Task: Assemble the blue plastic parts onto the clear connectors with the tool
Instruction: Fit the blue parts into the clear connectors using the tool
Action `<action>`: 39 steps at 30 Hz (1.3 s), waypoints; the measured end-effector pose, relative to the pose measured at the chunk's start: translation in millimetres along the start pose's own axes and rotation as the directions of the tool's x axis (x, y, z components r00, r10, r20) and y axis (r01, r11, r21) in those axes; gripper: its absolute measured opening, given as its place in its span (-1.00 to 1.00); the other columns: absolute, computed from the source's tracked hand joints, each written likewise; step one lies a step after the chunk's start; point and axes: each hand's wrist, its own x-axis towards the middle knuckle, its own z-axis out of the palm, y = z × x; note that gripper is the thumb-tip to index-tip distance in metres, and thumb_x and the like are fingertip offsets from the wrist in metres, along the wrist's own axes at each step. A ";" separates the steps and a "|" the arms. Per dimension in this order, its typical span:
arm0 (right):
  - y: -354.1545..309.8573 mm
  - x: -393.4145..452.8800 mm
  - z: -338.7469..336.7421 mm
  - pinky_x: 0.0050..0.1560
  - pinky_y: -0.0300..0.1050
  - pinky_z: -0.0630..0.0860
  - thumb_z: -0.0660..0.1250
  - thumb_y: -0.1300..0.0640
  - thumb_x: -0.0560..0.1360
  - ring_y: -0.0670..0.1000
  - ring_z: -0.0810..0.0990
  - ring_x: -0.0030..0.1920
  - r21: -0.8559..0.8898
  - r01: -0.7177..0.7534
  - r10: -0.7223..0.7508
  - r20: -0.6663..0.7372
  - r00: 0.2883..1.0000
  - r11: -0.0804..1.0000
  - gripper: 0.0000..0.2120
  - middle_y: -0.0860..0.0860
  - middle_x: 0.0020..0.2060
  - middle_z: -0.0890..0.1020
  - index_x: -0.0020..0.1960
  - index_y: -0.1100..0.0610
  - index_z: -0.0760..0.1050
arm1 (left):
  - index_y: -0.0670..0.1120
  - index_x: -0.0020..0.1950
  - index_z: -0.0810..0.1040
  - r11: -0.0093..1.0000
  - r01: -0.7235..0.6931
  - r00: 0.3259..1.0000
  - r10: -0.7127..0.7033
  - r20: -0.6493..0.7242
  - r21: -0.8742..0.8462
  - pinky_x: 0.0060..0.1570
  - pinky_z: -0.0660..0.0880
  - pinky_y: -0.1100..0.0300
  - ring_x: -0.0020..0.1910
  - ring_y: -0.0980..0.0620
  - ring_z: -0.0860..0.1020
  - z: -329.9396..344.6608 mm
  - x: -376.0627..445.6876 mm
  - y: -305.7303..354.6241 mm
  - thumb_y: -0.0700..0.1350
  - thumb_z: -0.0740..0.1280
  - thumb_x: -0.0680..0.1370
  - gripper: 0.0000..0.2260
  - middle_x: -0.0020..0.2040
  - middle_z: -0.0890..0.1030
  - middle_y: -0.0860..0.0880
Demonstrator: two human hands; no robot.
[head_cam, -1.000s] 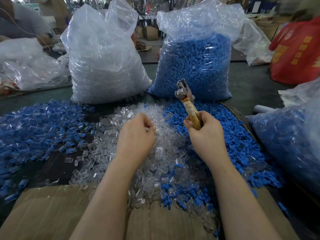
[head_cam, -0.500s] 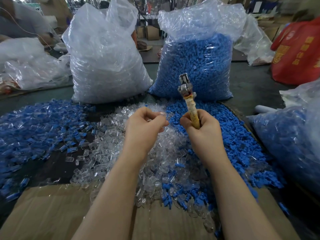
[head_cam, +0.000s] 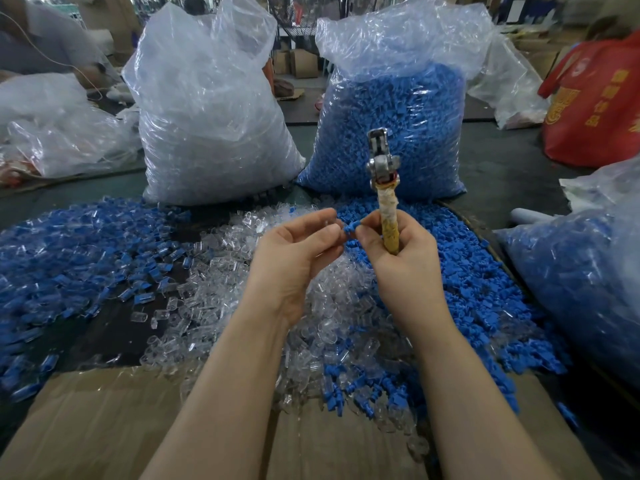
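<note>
My left hand (head_cam: pixel 294 251) is raised over the heap and pinches a clear connector (head_cam: pixel 329 225) at its fingertips. My right hand (head_cam: pixel 398 251) grips the taped handle of the tool (head_cam: pixel 382 174), whose metal head points up. The thumb and forefinger of that same hand pinch a blue plastic part (head_cam: pixel 350 229), which meets the connector between the two hands. Below lie a heap of clear connectors (head_cam: pixel 221 306) and a heap of blue parts (head_cam: pixel 460 292).
Two tall bags stand behind: a clear-connector bag (head_cam: pixel 207 109) and a blue-part bag (head_cam: pixel 394 126). Assembled blue-and-clear pieces (head_cam: pixel 69 251) are spread at the left. A further bag (head_cam: pixel 581 285) is at the right, a red bag (head_cam: pixel 595 102) behind it, and cardboard (head_cam: pixel 104 417) lies near me.
My left hand rose from the clear heap and turned towards my right hand. The tool swung upright, and the two hands came together with a blue part between them.
</note>
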 end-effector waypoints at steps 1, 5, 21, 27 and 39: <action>-0.4 -0.1 0.6 -0.20 -0.11 0.52 0.37 0.18 0.55 0.15 0.52 -0.21 0.007 0.003 -0.003 -0.005 1.000 1.000 -0.85 0.11 -0.26 0.57 -0.17 0.00 0.51 | -0.21 0.08 0.64 1.000 0.011 1.000 -0.011 0.008 -0.005 -0.12 0.61 0.28 -0.08 0.02 0.70 -0.4 0.0 0.7 -0.38 0.39 0.48 -0.78 -0.05 0.71 -0.12; -1.9 -0.5 1.1 -0.18 -0.04 0.52 0.37 0.19 0.55 0.17 0.53 -0.21 0.023 0.015 -0.014 -0.014 1.000 1.000 -0.85 0.10 -0.26 0.57 -0.16 0.00 0.51 | -0.21 0.08 0.66 0.999 0.012 0.999 -0.013 0.039 0.045 -0.09 0.60 0.28 -0.04 0.00 0.70 -1.9 -0.3 3.0 -0.43 0.40 0.42 -0.72 -0.05 0.72 -0.12; -0.4 -1.8 4.0 -0.27 -0.34 0.49 0.37 0.17 0.55 -0.16 0.55 -0.29 0.013 0.071 -0.070 -0.001 0.998 0.997 -0.89 -0.07 -0.27 0.62 -0.12 0.00 0.50 | -0.13 0.04 0.67 0.948 -0.122 0.992 0.109 0.063 0.293 0.02 0.61 0.21 -0.05 0.01 0.69 -0.2 -4.2 5.2 -0.40 0.49 0.36 -0.69 -0.07 0.72 -0.12; 0.2 -1.5 4.0 -0.35 -0.36 0.42 0.37 0.17 0.56 -0.17 0.44 -0.37 0.001 0.063 -0.063 -0.016 0.998 0.998 -0.87 -0.14 -0.39 0.52 -0.14 0.01 0.49 | -0.06 0.03 0.68 0.945 -0.145 0.989 0.126 0.083 0.292 -0.02 0.59 0.26 -0.09 0.07 0.67 -1.6 -4.7 6.9 -0.34 0.48 0.42 -0.74 -0.07 0.72 -0.09; 2.5 -0.8 4.3 -0.32 -0.29 0.48 0.36 0.16 0.56 -0.15 0.48 -0.34 -0.003 0.050 -0.050 -0.038 0.998 0.999 -0.93 -0.03 -0.36 0.55 -0.10 0.08 0.51 | -0.09 0.01 0.68 0.953 -0.152 0.988 0.136 0.077 0.264 0.03 0.63 0.16 -0.05 0.00 0.68 -0.8 -4.3 5.0 -0.33 0.46 0.44 -0.79 -0.07 0.72 -0.12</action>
